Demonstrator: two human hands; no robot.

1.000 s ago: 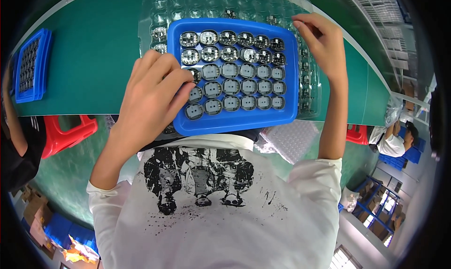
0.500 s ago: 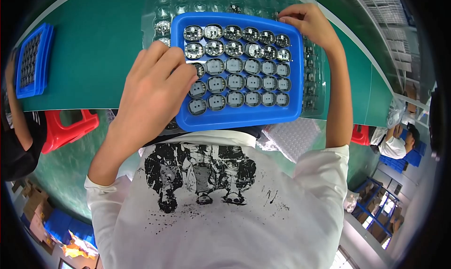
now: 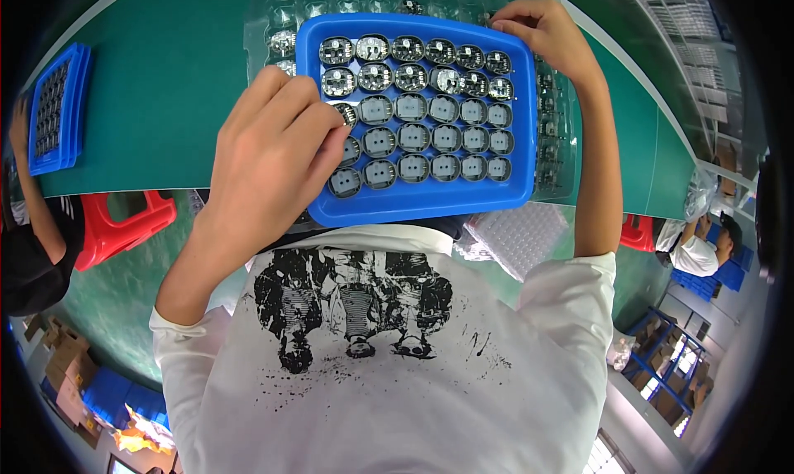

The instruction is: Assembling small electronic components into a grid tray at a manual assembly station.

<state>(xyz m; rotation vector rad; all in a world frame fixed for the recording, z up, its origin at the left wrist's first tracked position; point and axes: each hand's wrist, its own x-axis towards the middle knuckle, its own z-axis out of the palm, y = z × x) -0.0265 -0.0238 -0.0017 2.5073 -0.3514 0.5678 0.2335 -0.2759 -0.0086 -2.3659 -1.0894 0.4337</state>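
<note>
A blue plastic tray (image 3: 413, 207) stands before me with rows of small oval housings. The two far rows carry dark circuit boards, such as this housing (image 3: 410, 78); the nearer rows are mostly grey inside, like this grey housing (image 3: 413, 168). My left hand (image 3: 269, 139) reaches over the tray's left edge, fingers curled closed at the leftmost housing (image 3: 348, 113) of the third row. Whatever its fingertips grip is hidden. Beyond the far right corner, my right hand (image 3: 550, 40) has thumb and fingers pinched together over the clear blister tray (image 3: 558, 89); what they hold is too small to make out.
The clear blister tray lies under the blue tray on the green table (image 3: 165, 102), with several boards in its pockets. Stacked blue trays (image 3: 62, 110) stand far left beside another person's arm (image 3: 33, 193). A red stool (image 3: 124, 230) and bubble wrap (image 3: 521, 242) are below the table.
The blue tray sits slightly farther away in the picture. My left hand's fingers have shifted a little at the same housing; my right hand stays nearly in place, still pinched.
</note>
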